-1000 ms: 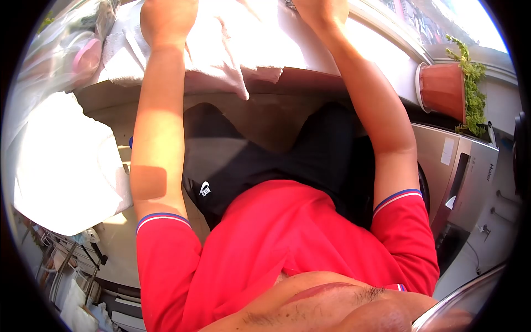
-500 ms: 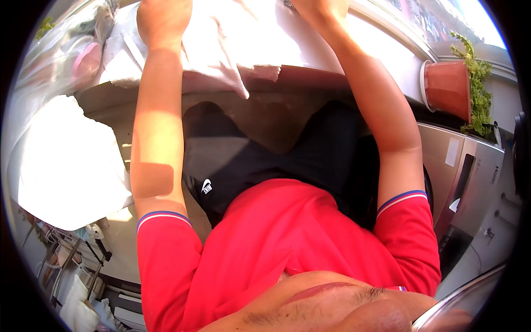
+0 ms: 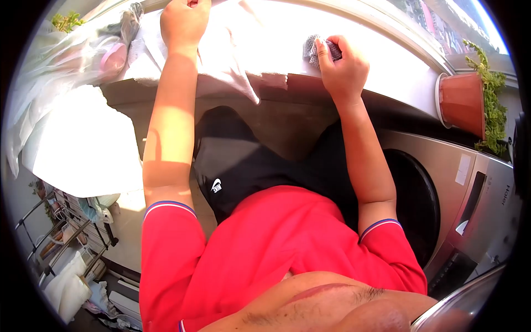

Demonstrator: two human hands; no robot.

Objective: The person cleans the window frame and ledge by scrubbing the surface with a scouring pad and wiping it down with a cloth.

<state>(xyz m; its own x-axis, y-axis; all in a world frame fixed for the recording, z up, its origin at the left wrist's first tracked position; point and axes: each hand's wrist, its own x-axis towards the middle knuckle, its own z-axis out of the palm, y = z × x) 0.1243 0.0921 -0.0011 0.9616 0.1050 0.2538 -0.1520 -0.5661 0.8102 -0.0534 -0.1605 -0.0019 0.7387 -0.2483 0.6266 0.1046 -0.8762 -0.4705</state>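
My right hand (image 3: 347, 65) is closed around a bunched grey mesh-like cloth (image 3: 310, 52) above the white ledge (image 3: 387, 66). The top edge of the view cuts off part of my left hand (image 3: 187, 25). Its fingers look curled, and what they hold, if anything, is hidden. Below that hand a white cloth (image 3: 221, 52) lies over the ledge, with one corner hanging past the front edge. Strong sunlight washes out much of its surface.
Clear plastic wrap (image 3: 72, 72) and a large white object (image 3: 83, 144) are on the left. A potted plant (image 3: 462, 102) stands at the ledge's right end, above a washing machine (image 3: 437, 182). A rack (image 3: 72, 227) is at lower left.
My right hand has come back toward my body, bringing the grey mesh-like cloth into view. My left hand sits slightly right and lower in the picture, as the whole view has shifted.
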